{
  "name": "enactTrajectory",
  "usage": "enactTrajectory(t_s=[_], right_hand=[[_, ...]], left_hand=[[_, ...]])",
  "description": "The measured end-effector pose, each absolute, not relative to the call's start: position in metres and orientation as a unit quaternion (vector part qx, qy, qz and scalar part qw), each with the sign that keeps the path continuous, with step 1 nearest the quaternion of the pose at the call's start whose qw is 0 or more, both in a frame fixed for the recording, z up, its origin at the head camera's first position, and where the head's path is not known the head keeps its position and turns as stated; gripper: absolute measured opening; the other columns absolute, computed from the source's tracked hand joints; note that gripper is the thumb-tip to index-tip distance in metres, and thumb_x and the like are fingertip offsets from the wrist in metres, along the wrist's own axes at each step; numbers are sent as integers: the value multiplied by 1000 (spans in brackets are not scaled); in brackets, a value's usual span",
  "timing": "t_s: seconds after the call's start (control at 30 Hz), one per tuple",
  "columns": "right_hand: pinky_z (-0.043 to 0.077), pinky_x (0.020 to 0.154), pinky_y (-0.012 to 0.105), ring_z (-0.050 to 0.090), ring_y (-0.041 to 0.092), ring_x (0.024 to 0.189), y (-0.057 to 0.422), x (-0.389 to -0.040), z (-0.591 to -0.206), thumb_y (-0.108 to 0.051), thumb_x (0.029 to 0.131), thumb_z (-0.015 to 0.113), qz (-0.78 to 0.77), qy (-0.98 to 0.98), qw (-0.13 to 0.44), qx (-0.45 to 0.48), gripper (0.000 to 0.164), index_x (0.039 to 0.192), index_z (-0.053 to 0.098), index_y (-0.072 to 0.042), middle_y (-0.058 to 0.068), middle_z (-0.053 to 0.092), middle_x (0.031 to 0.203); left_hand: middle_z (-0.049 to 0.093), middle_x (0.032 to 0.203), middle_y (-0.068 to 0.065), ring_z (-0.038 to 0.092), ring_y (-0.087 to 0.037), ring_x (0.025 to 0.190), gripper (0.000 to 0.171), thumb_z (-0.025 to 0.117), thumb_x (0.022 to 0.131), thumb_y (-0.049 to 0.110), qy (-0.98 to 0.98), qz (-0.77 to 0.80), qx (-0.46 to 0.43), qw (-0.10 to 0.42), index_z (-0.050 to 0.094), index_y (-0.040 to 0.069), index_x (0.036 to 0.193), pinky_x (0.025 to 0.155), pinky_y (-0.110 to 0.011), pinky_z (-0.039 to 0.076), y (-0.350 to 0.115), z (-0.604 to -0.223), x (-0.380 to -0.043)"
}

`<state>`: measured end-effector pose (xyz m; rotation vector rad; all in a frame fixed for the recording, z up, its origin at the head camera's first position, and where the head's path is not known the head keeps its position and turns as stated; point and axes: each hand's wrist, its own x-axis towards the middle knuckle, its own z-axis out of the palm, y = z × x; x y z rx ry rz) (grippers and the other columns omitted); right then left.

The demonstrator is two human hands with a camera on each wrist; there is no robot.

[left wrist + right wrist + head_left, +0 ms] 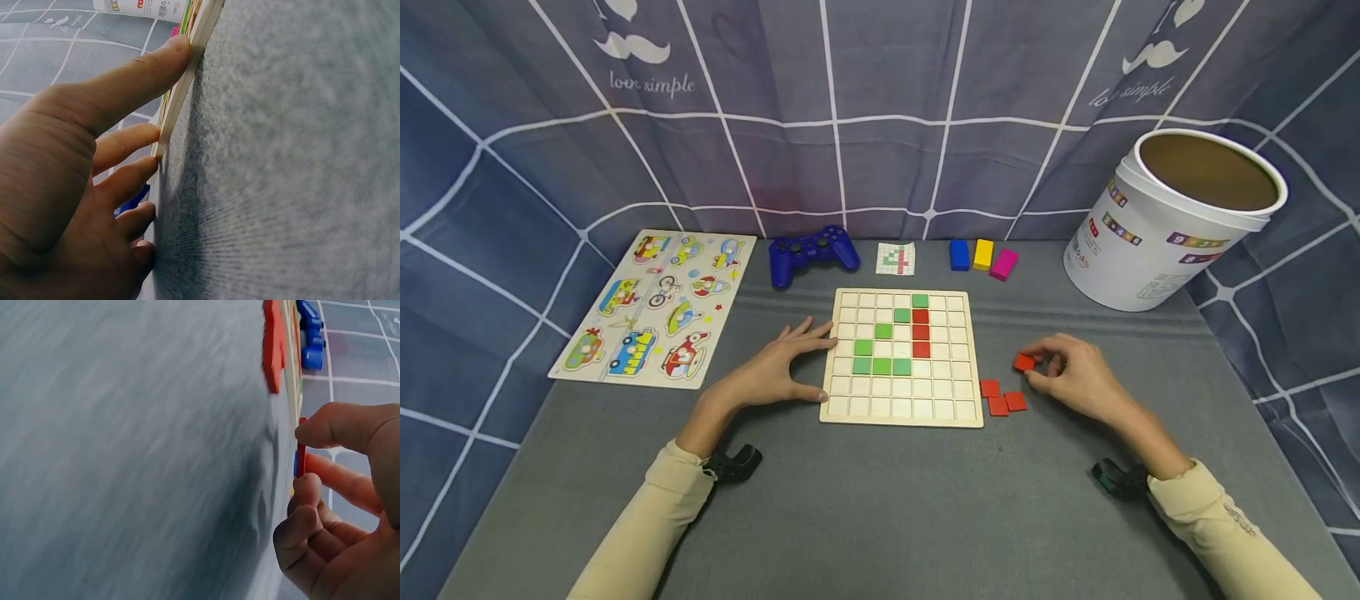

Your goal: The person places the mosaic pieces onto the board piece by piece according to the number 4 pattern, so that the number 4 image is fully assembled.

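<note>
A wooden grid board (898, 408) lies on the grey table, with green tiles (882, 367) in a stepped shape and a column of red tiles (921, 332) set in its squares. My left hand (775, 364) rests at the board's left edge, thumb and fingertips touching it, fingers fairly straight. Off the board's right side, my right hand (1075, 375) pinches a red square tile (1023, 362) between thumb and fingers. In the right wrist view this tile (302, 447) shows edge-on. Three loose red tiles (997, 406) lie between the board and my right hand.
Behind the board are a small pattern card (896, 259), a blue game controller (813, 254) and blue, yellow and pink blocks (982, 255). A vehicle picture board (655, 312) lies at left. A white bucket (1150, 242) stands at the back right, before a checked curtain (887, 167).
</note>
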<state>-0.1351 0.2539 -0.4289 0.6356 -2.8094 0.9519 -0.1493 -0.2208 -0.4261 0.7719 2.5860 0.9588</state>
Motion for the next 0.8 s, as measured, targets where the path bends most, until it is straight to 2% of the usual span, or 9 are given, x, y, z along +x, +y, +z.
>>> enactTrajectory(t_s=[0.17,0.5,0.6,0.8], right_hand=[[42,52,24,51,9,62,235,-139,-425,-3,76,79,330,-913,43,236,29,103,76,-12,1,64,88],[43,51,26,52,10,61,191,-144,-421,-8,78,80,347,-900,-20,262,29,106,73,-11,1,62,88],[43,52,26,52,10,61,181,-146,-421,-6,78,80,354,-894,-24,274,29,105,73,-10,0,63,90],[43,56,28,52,10,62,163,-149,-420,-5,75,81,349,-886,-17,305,27,100,72,-10,2,61,81]], left_hand=[[22,165,2,7,-31,152,87,89,76,36,897,327,262,140,48,15,150,119,-58,0,-222,-428,-150],[22,165,2,7,-31,152,87,89,75,36,897,327,262,141,49,14,149,119,-58,0,-221,-428,-151],[22,165,2,7,-31,152,87,89,75,36,897,327,262,141,49,14,150,119,-58,0,-221,-428,-151],[23,165,1,7,-32,152,87,89,75,36,895,329,266,139,49,14,150,119,-58,0,-221,-429,-151]])
